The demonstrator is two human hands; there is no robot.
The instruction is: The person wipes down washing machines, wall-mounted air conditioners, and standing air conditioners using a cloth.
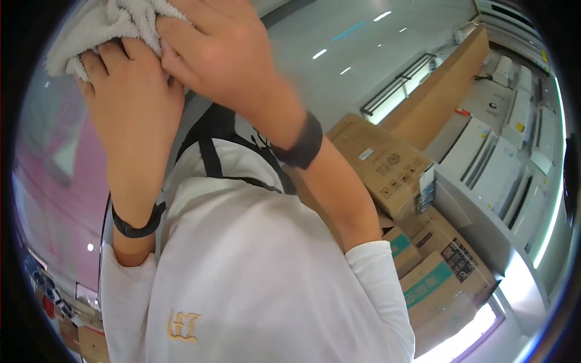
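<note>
1. At upper left, a bunched white cloth, gripped by the fingers of the left hand and right hand.
2. How much is done or left cannot be told.
3. Shirt: gold emblem, letters unclear.
4. Boxes: teal labels, dark print; no brand legible.

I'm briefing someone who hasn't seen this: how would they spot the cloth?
Start at the white shirt and follow both forearms to the left hand and right hand, close together. The cloth is bunched at their fingers. Its rough, towel-like texture sets it apart from the smoother shirt.
</note>
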